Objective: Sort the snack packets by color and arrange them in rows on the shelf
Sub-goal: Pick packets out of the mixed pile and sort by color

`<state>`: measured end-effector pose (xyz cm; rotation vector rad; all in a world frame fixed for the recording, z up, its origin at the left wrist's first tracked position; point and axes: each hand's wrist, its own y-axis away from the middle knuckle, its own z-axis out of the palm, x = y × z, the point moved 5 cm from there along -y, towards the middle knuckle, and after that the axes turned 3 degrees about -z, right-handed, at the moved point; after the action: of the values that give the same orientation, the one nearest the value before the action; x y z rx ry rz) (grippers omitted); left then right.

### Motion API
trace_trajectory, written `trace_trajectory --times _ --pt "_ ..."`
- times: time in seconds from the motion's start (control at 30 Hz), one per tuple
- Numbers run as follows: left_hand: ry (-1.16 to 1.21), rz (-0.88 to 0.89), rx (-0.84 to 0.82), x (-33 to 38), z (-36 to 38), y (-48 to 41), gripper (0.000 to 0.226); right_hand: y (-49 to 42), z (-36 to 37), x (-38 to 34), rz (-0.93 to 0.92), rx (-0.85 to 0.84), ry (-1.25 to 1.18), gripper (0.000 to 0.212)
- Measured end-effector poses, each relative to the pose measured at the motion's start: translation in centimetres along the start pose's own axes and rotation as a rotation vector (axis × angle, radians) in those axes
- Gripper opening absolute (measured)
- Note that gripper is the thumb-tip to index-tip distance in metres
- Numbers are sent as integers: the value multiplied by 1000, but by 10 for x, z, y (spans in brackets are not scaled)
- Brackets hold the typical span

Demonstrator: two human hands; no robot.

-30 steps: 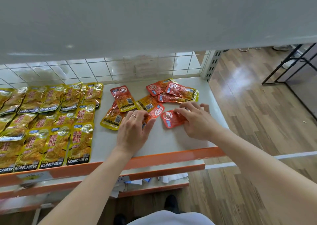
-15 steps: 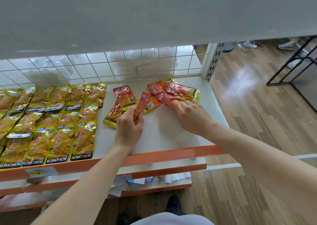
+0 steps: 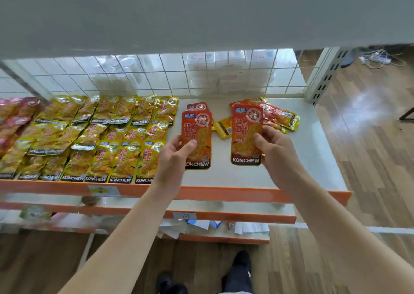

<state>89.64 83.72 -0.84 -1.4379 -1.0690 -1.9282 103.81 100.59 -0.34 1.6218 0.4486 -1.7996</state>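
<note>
Head view. Left red packet point(image 3: 199, 132) is pinched by the left hand point(image 3: 172, 157), thumb on its face, fingers hidden behind. Right red packet point(image 3: 246, 132) is gripped at its edge by the right hand point(image 3: 275, 150). Both are held upright over the shelf point(image 3: 291, 170). 0.5 s ago the hands were low at the loose pile point(image 3: 280, 116). A 2nd packet behind the left one is mostly covered.

Shelf point(image 3: 313, 154): white board, orange front edge point(image 3: 235, 194), being backed by a wire grid point(image 3: 156, 78) and being carried at the right by a slotted post point(image 3: 322, 76).
Upper board point(image 3: 201, 13): grey, being seen from below.
Lower shelf point(image 3: 246, 206): being fronted in orange.
Floor point(image 3: 369, 159): wood planks, being struck by a bright glare point(image 3: 358, 107).
Power strip point(image 3: 378, 58): being shown on the floor at far right, cables point(image 3: 389, 64) beside it.
</note>
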Motion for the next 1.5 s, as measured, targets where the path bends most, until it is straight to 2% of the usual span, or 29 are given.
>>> trace_trajectory --times 0.07,0.23,0.6,0.7,0.9,1.0,1.13,1.37,1.5 --pt "29 6 2 6 -16 8 17 12 21 -2 8 -29 -73 14" --pt "48 29 51 21 -74 31 13 43 81 -6 -16 -46 -25 13" --pt "-5 181 238 62 -276 109 13 121 279 14 -85 -150 96 13" --pt "18 173 295 63 -330 128 12 141 329 27 -97 -190 132 15" --pt "88 165 390 64 -417 159 11 176 411 44 -116 -234 142 7" --pt "121 156 434 66 -453 171 18 189 446 48 -103 -286 102 5" --pt "118 169 490 69 -491 185 13 201 480 56 -80 -358 86 6" --pt "86 166 490 75 -536 195 11 208 532 65 -68 -382 90 6" --pt "71 183 560 82 -575 186 15 204 569 71 -62 -400 95 4"
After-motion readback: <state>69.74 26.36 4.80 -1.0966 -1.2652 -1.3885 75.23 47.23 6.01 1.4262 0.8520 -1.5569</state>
